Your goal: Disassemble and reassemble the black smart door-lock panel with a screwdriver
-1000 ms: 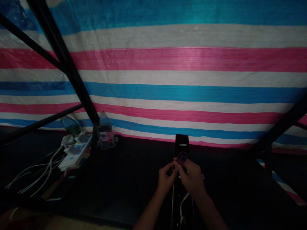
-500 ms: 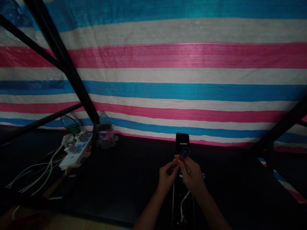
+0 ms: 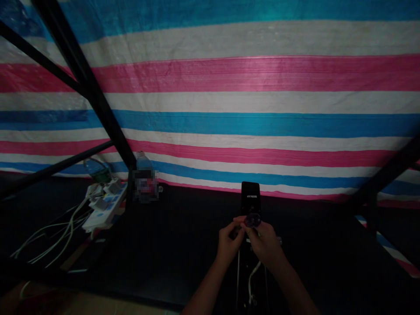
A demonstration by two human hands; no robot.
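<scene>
Over the black tabletop, my right hand (image 3: 266, 245) pinches a small, dark purplish, see-through round piece (image 3: 252, 219); its kind is too dim to tell. My left hand (image 3: 229, 240) is closed in a pinch, its fingertips meeting those of my right hand just left of the piece. Whatever lies between the left fingertips is hidden. Beneath both hands lies a long black device (image 3: 251, 203) with a small white label near its far end. A white cable (image 3: 250, 282) runs along its near part, between my forearms.
To the left, a white power strip (image 3: 104, 213) holds several plugs and white cables (image 3: 70, 225). A clear bottle (image 3: 144, 162), partly blurred, stands by a black metal post (image 3: 101, 109). Another bottle (image 3: 98, 170) is behind the strip. A striped plastic sheet (image 3: 246, 100) hangs behind the table (image 3: 177, 245).
The round piece has tipped in my right fingers, rising slightly and then lowering flatter. Both hands stay together over the device. The view has shifted slightly.
</scene>
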